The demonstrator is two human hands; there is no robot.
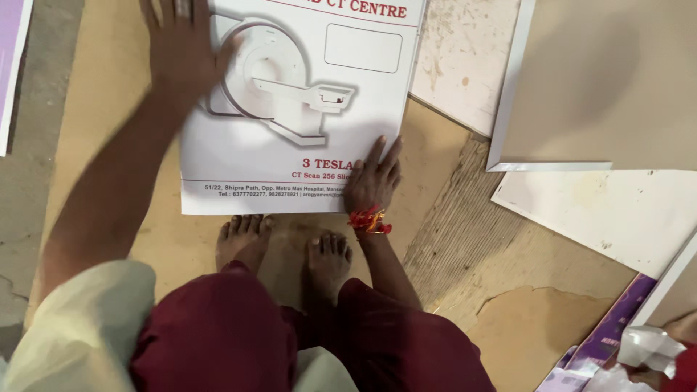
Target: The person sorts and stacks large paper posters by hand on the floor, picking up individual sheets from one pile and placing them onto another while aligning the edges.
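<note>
A large white printed sheet (290, 145) with a picture of a scanner machine and red and dark lettering lies flat on a brown board (109, 109) on the floor. My left hand (181, 51) presses flat on the sheet's upper left part, fingers spread. At the sheet's lower right corner my right hand (372, 181) lies flat with the fingers apart and a red thread band on the wrist. My bare feet (283, 250) stand just below the sheet's lower edge. Neither hand holds anything.
White-edged panels (573, 87) and worn white boards (617, 210) lie to the right. A purple printed sheet (617, 327) sits at the lower right, where another person's hand (653, 356) holds crumpled white material. A purple-edged sheet (11, 65) is at the far left.
</note>
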